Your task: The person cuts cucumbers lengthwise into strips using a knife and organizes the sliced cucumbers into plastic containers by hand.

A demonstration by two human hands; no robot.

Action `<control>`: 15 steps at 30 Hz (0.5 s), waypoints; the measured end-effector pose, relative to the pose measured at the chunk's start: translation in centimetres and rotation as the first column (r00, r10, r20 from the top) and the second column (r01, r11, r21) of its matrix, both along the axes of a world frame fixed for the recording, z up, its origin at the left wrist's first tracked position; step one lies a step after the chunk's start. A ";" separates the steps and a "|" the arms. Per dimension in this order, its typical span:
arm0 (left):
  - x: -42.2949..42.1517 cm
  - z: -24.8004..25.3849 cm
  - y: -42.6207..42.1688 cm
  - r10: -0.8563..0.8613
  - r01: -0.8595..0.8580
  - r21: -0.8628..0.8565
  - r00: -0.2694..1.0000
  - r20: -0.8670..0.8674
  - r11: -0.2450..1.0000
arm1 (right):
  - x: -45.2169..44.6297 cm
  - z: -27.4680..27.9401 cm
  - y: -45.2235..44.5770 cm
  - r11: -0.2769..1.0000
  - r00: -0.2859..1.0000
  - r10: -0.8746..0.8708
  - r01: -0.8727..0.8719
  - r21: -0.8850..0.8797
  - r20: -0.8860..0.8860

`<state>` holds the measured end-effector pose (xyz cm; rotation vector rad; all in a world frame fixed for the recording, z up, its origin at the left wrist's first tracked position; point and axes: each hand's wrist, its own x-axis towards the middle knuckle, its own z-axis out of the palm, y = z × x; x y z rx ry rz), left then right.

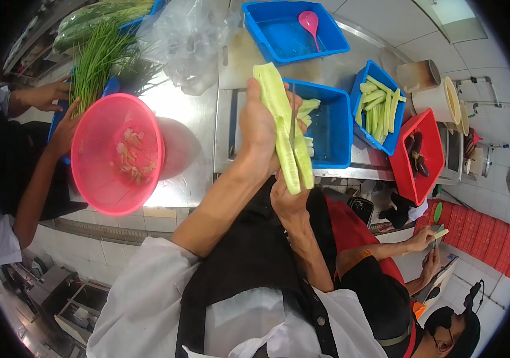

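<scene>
My left hand (257, 128) is closed around the upper part of a long, pale green peeled cucumber (274, 89). Its lower part is split lengthwise into two strips that spread slightly apart. A thin grey knife blade (292, 128) shows in the split. Below, my right hand (289, 198) is closed behind the lower ends of the strips, seemingly on the knife's handle, which is hidden. Just beyond my hands stands a blue bin (333, 134) with cut cucumber pieces (309, 108) at its left side, partly covered by my hands.
A pink bowl (91, 197) with scraps stands left, near a co-worker's hands (58, 134) and green stalks (97, 62). Blue bins hold a pink ladle (308, 22) and cucumber strips (379, 110). Eggplants (419, 158) lie in a red bin (401, 167). Another person (380, 298) works at right.
</scene>
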<state>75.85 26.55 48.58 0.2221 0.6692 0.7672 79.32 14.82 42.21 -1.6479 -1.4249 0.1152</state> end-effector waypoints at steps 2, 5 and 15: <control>-0.2 0.2 -0.1 0.000 0.000 0.020 1.000 -0.021 1.000 | -0.1 -0.1 0.2 0.997 1.000 -0.008 0.007 0.078 0.015; -0.3 0.3 -0.4 0.007 -0.006 0.032 1.000 -0.017 0.999 | -0.4 0.3 0.2 0.991 0.994 -0.049 0.035 0.133 0.102; -0.7 -0.1 -1.0 0.002 0.001 0.077 0.999 -0.037 0.997 | -0.6 -0.7 -0.2 0.994 0.983 -0.072 0.056 0.097 0.166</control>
